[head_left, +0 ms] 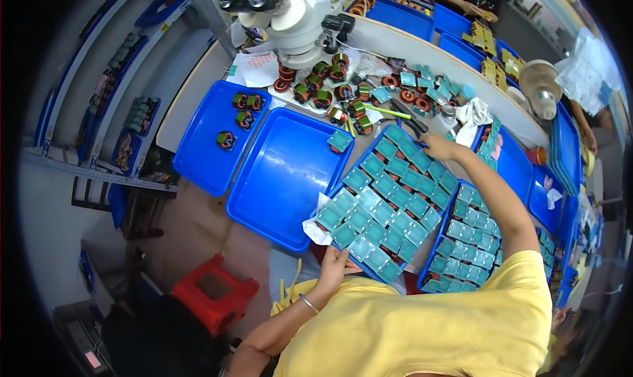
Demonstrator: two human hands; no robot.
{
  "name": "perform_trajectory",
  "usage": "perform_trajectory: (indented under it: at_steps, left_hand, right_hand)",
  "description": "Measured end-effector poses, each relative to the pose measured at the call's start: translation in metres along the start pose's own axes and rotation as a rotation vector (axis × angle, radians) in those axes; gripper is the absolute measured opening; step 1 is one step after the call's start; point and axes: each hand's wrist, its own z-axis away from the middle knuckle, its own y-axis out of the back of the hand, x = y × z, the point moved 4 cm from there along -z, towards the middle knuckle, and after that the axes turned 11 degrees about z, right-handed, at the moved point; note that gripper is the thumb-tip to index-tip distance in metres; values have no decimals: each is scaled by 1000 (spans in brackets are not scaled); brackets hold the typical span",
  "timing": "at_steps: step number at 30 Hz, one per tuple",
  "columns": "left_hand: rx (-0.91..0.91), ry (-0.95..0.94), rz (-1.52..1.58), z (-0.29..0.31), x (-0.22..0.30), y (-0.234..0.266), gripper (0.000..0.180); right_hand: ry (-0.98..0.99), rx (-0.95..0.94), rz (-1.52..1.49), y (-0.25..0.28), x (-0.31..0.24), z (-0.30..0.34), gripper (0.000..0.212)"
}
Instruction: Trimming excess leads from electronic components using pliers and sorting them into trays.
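Both my hands hold a blue tray [357, 162] packed with rows of teal square circuit boards [379, 211], each apparently mounted on a red-brown wound coil that shows in the gaps. My left hand [334, 267] is closed on the tray's near left edge, the thumb on top. My right hand [440, 147] reaches across to the far right corner and grips the rim, its fingertips partly hidden. White paper [316, 232] sticks out at the tray's left corner. Left of it lies a blue tray [283, 179] with one teal-topped coil [339, 140] in its far right corner.
Farther left, another blue tray [204, 139] carries several green-and-black coils [244, 120]. A microscope [295, 27] stands at the back, loose coils before it. To the right is a full tray of teal-topped coils [469, 245]. A red stool [214, 291] stands on the floor.
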Motion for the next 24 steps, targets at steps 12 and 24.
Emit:
perform_trajectory:
  at_steps: [12, 24]
  left_hand:
    - [105, -272, 55, 35, 129, 64, 16]
    - [294, -316, 84, 129, 308, 308, 12]
  right_hand:
    - [-43, 180, -9, 114, -100, 3, 38]
    - [127, 94, -29, 199, -400, -151, 39]
